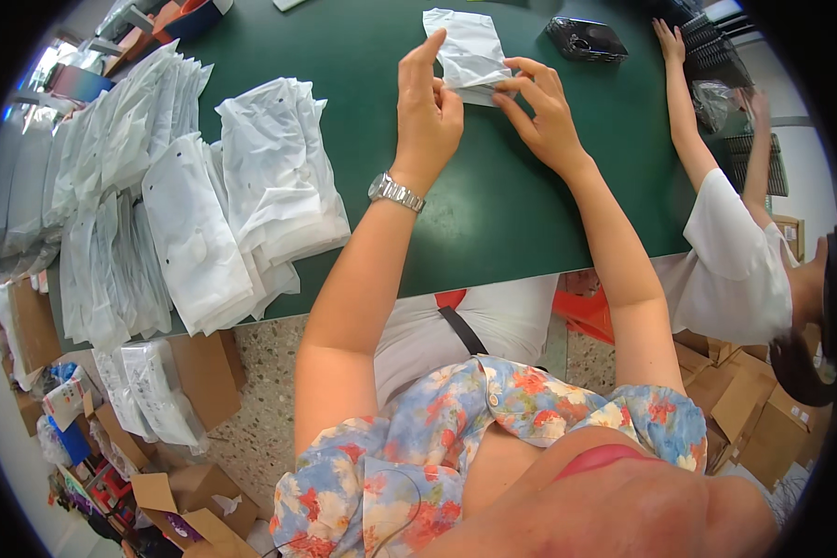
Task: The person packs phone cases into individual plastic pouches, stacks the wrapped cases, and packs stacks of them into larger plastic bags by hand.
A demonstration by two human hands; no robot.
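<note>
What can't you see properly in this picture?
- What is inside the white bag held by the left hand and right hand: head view, the plastic is cloudy.
- What the small black packet on the green table holds: too small and shiny.
- The co-worker's far hand: blurred near the rim.
- The lower bags in the white stacks: covered by those on top.

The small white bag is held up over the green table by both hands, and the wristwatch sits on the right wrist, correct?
Not quite. The head view shows the silver wristwatch on the left wrist, not the right. The rest holds: the left hand and the right hand both hold the small white bag over the green table.
</note>
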